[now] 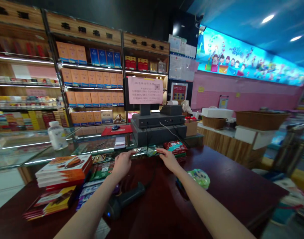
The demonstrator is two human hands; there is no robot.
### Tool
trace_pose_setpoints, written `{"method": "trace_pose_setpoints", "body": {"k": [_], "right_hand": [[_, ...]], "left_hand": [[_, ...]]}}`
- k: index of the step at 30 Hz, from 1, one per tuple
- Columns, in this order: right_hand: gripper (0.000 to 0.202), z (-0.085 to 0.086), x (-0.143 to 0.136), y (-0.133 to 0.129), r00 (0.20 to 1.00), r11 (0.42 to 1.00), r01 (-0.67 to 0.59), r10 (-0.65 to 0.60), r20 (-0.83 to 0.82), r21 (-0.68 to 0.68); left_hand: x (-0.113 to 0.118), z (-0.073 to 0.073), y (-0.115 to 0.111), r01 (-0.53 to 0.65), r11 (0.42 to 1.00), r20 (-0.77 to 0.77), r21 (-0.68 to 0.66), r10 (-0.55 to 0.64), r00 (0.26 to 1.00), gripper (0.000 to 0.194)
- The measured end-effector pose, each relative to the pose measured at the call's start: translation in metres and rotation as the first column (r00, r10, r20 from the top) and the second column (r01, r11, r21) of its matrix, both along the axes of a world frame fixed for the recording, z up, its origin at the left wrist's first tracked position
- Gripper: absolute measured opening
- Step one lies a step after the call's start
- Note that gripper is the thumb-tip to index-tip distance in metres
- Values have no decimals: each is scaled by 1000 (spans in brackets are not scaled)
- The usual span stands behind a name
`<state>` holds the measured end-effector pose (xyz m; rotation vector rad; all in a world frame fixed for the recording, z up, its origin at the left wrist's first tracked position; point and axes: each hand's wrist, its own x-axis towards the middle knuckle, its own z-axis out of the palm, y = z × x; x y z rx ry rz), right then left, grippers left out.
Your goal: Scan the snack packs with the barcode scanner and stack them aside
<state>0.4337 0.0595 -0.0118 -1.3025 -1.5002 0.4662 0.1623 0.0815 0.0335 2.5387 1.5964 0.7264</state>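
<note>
My left hand [123, 163] reaches to the far side of the dark wooden counter, its fingers curled and their tips near a small shiny packet [140, 150]. Whether it grips anything there is hard to make out. My right hand [168, 160] is stretched toward the same spot, fingers extended and slightly apart, beside a stack of red packets [175, 147]. A barcode scanner [128, 198] lies between my forearms, close to the left one. Past my right forearm rests a green, patterned packet [199, 178], partly covered by the arm.
On the left lie stacked boxes [64, 169], chocolate bars [58, 200] and green and purple packets [99, 172]. A cash register [158, 121] with a pink sign stands behind the counter. A white bottle [57, 135] stands on the glass case [24, 146]. Baskets [261, 119] are at right.
</note>
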Motion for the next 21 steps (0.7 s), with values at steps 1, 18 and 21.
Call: {"method": "trace_pose_setpoints", "body": {"k": [1, 18, 21], "right_hand": [[45, -1, -8, 0, 1000, 1000, -14, 14, -1, -8], [43, -13, -111, 7, 971, 964, -239, 239, -17, -120], [44, -17, -123, 12, 961, 952, -277, 278, -15, -131]], "left_hand": [[-8, 0, -1, -11, 1000, -7, 0, 11, 1000, 56], [-120, -36, -8, -153, 988, 11, -16, 153, 988, 52], [-130, -47, -5, -128, 991, 62, 41, 125, 990, 50]]}}
